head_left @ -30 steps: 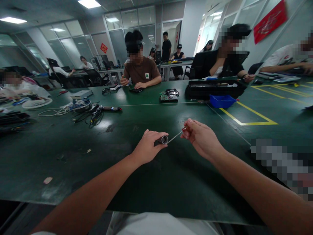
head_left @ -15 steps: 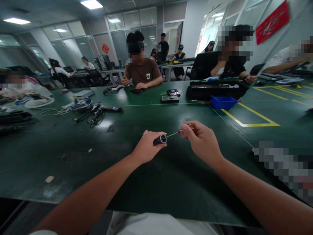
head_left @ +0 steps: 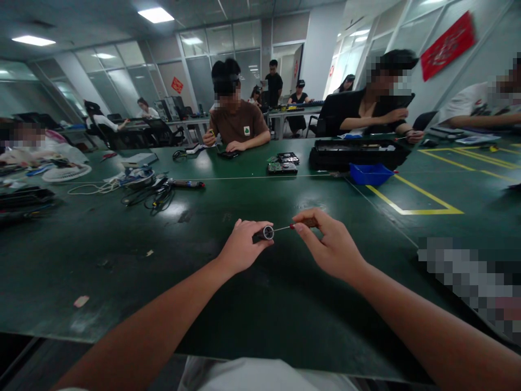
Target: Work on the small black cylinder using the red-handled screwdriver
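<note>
My left hand (head_left: 241, 247) is closed around a dark cylinder (head_left: 267, 233) with a silvery ring at its open end, which faces right and toward me. Its inner parts are too small to make out, and my fingers cover the rest of it. In my right hand (head_left: 331, 241) is a screwdriver (head_left: 291, 226), held by its reddish handle between thumb and fingers. The thin metal shaft points left, and its tip meets the cylinder's ringed end; whether it is inside cannot be told. Both hands are above the green tabletop (head_left: 260, 315).
Ahead lie circuit boards with drives (head_left: 283, 164), a blue tray (head_left: 370, 174) and a long black housing (head_left: 358, 155). Tangled cables (head_left: 158, 190) and a dark rod-shaped tool (head_left: 188, 184) are at left. Across the table sits a person in a brown shirt (head_left: 248, 122); others work around.
My right hand has shifted slightly left, and its fingers have rolled over the screwdriver handle. The left hand still grips the cylinder. The whole view has tilted a little.
</note>
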The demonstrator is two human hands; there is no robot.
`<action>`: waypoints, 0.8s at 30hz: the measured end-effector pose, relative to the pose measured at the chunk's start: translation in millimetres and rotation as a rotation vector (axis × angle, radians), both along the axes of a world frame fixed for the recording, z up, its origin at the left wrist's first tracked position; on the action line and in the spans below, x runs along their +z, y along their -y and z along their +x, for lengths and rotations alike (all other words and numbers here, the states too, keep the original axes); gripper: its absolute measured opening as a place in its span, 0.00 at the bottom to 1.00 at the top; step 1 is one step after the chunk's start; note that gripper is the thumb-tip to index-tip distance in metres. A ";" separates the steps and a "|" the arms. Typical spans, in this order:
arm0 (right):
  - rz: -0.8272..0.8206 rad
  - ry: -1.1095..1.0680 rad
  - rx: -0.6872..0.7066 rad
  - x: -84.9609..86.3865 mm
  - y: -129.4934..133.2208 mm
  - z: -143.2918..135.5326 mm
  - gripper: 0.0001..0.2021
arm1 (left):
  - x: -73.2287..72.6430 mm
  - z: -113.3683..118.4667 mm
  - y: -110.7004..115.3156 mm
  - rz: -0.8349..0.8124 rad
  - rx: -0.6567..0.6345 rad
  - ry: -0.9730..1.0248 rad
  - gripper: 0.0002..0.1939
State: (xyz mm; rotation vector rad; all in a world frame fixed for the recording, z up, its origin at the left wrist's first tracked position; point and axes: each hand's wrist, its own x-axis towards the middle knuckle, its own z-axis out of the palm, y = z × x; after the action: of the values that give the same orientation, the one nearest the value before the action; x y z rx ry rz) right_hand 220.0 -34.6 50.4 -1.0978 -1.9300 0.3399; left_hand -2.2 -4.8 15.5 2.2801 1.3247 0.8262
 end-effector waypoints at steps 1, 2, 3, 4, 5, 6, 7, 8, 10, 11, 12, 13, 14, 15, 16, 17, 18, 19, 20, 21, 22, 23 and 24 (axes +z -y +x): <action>0.007 0.022 0.010 0.8 -0.2 -0.2 0.07 | -0.5 0.0 -0.3 0.001 0.000 -0.004 0.19; 0.007 0.043 0.005 1.7 -0.4 -0.4 0.08 | -0.9 0.2 -0.4 0.001 -0.001 -0.007 0.19; 0.000 0.062 -0.014 2.4 -0.5 -0.6 0.08 | -1.4 0.4 -0.3 -0.002 -0.001 -0.009 0.19; -0.011 0.079 -0.042 3.0 -0.4 -0.8 0.10 | -1.8 0.7 -0.2 -0.006 0.000 -0.011 0.19; -0.022 0.093 -0.071 3.3 -0.3 -1.0 0.13 | -2.1 1.1 0.0 -0.011 0.002 -0.011 0.19; -0.028 0.101 -0.093 3.4 0.1 -1.1 0.14 | -2.4 1.4 0.2 -0.016 0.003 -0.011 0.19; -0.027 0.105 -0.105 3.4 0.6 -1.2 0.14 | -2.6 1.6 0.3 -0.019 0.006 -0.010 0.19; -0.019 0.106 -0.103 3.3 1.2 -1.3 0.13 | -2.7 1.7 0.3 -0.021 0.010 -0.008 0.19; -0.010 0.109 -0.073 3.4 2.3 -1.4 0.13 | -2.8 1.5 0.1 -0.021 0.018 -0.003 0.19; -0.014 0.113 -0.057 3.7 2.8 -1.6 0.15 | -2.8 1.3 -0.1 -0.020 0.022 -0.002 0.19; -0.029 0.115 -0.048 4.1 3.0 -1.7 0.15 | -2.8 1.1 -0.1 -0.017 0.025 0.000 0.19; -0.050 0.115 -0.052 4.6 3.0 -1.9 0.15 | -2.7 1.0 -0.2 -0.015 0.026 0.002 0.19; -0.069 0.115 -0.061 5.1 2.8 -2.1 0.15 | -2.5 0.9 -0.1 -0.012 0.025 0.004 0.19; -0.082 0.113 -0.072 5.6 2.6 -2.4 0.15 | -2.3 1.0 0.1 -0.009 0.022 0.006 0.19; -0.094 0.109 -0.081 5.8 2.3 -2.6 0.15 | -2.0 1.0 0.3 -0.008 0.018 0.008 0.19; -0.102 0.104 -0.081 5.9 2.2 -2.7 0.15 | -1.7 1.1 0.5 -0.010 0.012 0.008 0.19; -0.105 0.098 -0.074 5.6 2.2 -2.8 0.15 | -1.3 1.2 0.6 -0.013 0.006 0.008 0.19; -0.104 0.092 -0.060 5.2 2.4 -2.8 0.15 | -1.1 1.2 0.7 -0.016 0.002 0.007 0.19; -0.101 0.081 -0.046 4.7 2.6 -2.7 0.16 | -1.0 1.2 0.6 -0.018 0.000 0.007 0.18; -0.097 0.067 -0.035 4.1 2.9 -2.6 0.17 | -0.9 1.1 0.4 -0.019 0.002 0.007 0.18; -0.097 0.057 -0.031 3.7 3.0 -2.5 0.17 | -1.1 0.9 0.2 -0.019 0.005 0.008 0.18; -0.105 0.051 -0.038 3.4 2.9 -2.4 0.17 | -1.3 0.7 0.0 -0.018 0.007 0.009 0.18; -0.121 0.051 -0.052 3.3 2.7 -2.2 0.16 | -1.6 0.5 -0.2 -0.017 0.006 0.009 0.18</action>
State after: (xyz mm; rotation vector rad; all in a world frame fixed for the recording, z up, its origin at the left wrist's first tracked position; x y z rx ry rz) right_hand 217.8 -37.3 53.7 -1.2444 -1.9421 0.4083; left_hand -1.7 -4.6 13.9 2.2575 1.3302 0.8235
